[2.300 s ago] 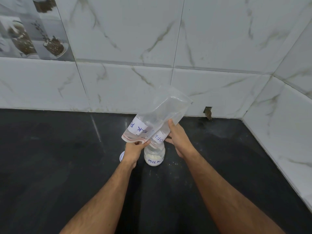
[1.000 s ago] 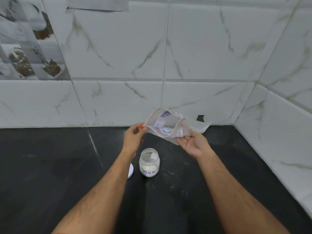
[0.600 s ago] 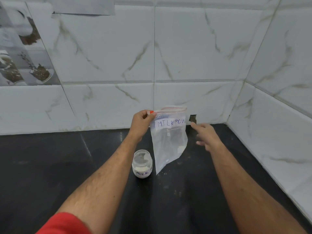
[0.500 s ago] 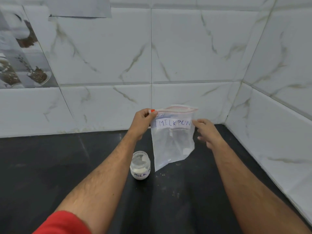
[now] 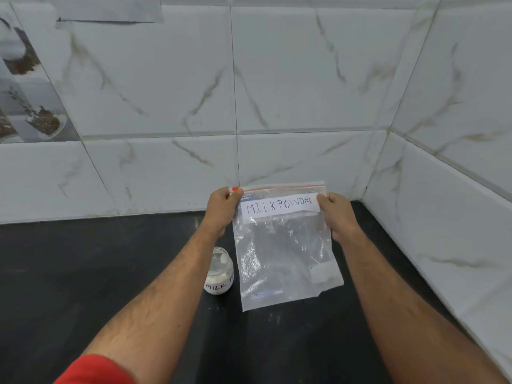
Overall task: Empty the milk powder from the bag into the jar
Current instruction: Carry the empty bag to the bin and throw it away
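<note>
Bag (image 5: 285,253), labelled MILK POWDER, hangs upright above the table (image 5: 110,273), just right of the jar (image 5: 220,273). We see the left hand (image 5: 221,209) and right hand (image 5: 336,214) each pinching a top corner at the zip strip. The bag looks nearly empty; the open jar holds white powder. We judge the emptying essentially done, with sealing left.

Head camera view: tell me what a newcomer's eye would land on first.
First, the clear zip bag labelled MILK POWDER, held upright at centre by its top corners, left hand on one, right hand on the other; it looks nearly empty. Next, the small open jar marked MILK on the black counter, just left of the bag, with white powder at its bottom.
</note>
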`<state>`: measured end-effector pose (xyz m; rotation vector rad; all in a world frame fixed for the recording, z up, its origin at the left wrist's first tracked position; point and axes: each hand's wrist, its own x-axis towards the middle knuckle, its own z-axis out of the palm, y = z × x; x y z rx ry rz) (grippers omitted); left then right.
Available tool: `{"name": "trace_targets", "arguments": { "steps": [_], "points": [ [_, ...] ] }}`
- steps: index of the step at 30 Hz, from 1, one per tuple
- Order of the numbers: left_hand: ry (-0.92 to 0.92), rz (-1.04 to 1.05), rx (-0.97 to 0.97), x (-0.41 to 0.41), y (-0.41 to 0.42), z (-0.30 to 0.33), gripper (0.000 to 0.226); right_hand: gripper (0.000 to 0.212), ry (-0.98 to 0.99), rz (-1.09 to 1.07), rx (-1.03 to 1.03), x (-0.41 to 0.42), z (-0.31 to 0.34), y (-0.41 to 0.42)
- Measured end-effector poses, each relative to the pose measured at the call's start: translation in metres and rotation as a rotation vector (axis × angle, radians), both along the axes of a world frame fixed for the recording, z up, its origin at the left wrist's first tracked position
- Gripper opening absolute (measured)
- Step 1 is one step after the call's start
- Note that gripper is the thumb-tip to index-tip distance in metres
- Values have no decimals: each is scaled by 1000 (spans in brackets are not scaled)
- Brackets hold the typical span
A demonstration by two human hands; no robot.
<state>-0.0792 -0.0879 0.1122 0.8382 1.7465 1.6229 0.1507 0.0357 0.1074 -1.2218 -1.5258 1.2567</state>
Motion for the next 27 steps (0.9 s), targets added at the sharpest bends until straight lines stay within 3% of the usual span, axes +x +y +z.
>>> {"name": "trace_targets", "arguments": {
  "steps": [3, 8, 10, 14, 19, 27],
  "points": [
    [-66, 54, 13, 7, 3, -12, 31, 31, -79, -14, 84, 3, -6, 1],
    [-294, -127, -42, 32, -7, -32, 55, 29, 73, -108, 9, 10, -14, 13],
    [-220, -165, -93, 43, -9, -43, 60, 28, 153, -136, -17, 15, -5, 13],
    [-125, -27, 4, 63, 3, -44, 37, 31, 214, -150, 3, 19, 10, 16],
    [28, 147, 52, 66, 17, -44, 40, 57, -87, -51, -44, 15, -1, 6],
    [212, 186, 75, 49, 2, -45, 37, 43, -211, -129, 406, 18, -2, -5]
  ]
}}
